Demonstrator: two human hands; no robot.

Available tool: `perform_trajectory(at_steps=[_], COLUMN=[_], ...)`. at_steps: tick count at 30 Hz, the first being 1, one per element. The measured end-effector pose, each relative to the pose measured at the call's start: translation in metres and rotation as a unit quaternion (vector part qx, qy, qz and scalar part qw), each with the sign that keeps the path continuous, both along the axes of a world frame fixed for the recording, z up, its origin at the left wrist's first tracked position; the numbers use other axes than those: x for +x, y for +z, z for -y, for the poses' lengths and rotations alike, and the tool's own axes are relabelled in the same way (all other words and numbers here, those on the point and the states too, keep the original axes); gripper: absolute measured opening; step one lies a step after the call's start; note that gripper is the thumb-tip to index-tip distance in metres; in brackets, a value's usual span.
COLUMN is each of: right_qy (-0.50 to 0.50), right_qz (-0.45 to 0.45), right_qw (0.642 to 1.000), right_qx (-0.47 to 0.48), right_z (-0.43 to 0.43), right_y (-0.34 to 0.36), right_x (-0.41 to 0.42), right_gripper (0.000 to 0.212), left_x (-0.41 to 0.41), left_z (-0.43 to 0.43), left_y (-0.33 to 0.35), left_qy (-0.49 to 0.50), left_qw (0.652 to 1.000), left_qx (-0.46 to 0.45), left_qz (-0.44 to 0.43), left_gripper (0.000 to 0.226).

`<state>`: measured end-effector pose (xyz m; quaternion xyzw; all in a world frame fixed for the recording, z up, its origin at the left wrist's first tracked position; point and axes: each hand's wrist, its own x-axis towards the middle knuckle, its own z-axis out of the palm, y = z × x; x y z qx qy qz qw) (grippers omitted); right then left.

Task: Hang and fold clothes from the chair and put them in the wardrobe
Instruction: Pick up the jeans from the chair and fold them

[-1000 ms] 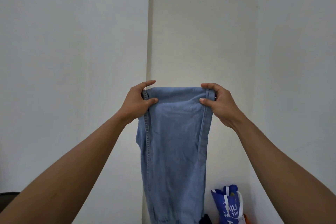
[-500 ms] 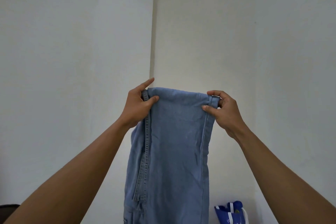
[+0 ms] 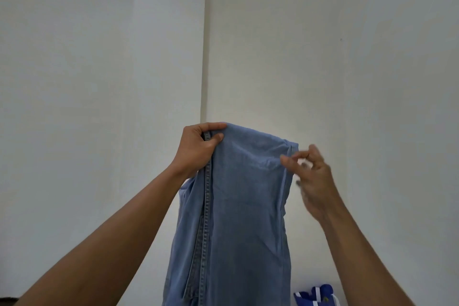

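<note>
A pair of light blue jeans [image 3: 243, 206] hangs folded lengthwise in front of me, held up at chest height against a white wall. My left hand [image 3: 198, 149] pinches the upper left corner of the fold along the stitched seam. My right hand [image 3: 313, 176] is blurred beside the upper right corner, with its fingers spread and apart from the cloth. The right corner sags a little lower than the left. The lower part of the jeans runs out of the frame.
White walls meet in a corner [image 3: 204, 57] straight ahead. A blue and white bag [image 3: 315, 297] stands on the floor at the lower right, beside the hanging jeans. A dark edge [image 3: 7, 299] shows at the bottom left.
My right hand has let go of the right corner and dropped away with its fingers spread. The left hand keeps its grip, and the jeans' right edge has sagged.
</note>
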<state>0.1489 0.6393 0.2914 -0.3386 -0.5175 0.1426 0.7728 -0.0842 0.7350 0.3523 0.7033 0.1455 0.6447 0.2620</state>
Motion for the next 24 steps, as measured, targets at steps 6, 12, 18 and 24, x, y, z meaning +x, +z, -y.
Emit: perform_trajectory(at_steps=[6,12,18,24], right_qy=[0.163,0.182,0.194,0.078], right_qz=[0.024,0.012,0.062,0.139], right_qw=[0.969,0.974,0.967,0.984], right_qx=[-0.184,-0.135,-0.153,-0.074], right_z=[0.001,-0.004,-0.005,-0.008], right_y=[-0.041,-0.034,-0.03,-0.026], right_x=[-0.01,-0.012,-0.017,-0.024], right_gripper=[0.033,0.036,0.038,0.067], left_x=[0.003,-0.004,-0.009,-0.013], left_z=[0.002,0.001,-0.003,-0.003], left_y=[0.006,0.013,0.013,0.018], left_qy=[-0.014,-0.046,-0.049,-0.039], left_qw=[1.0,0.997,0.996,0.999], left_qx=[0.011,-0.013,-0.034,0.006], left_qz=[0.007,0.058,0.067,0.03], left_gripper=[0.025,0.024,0.023,0.044])
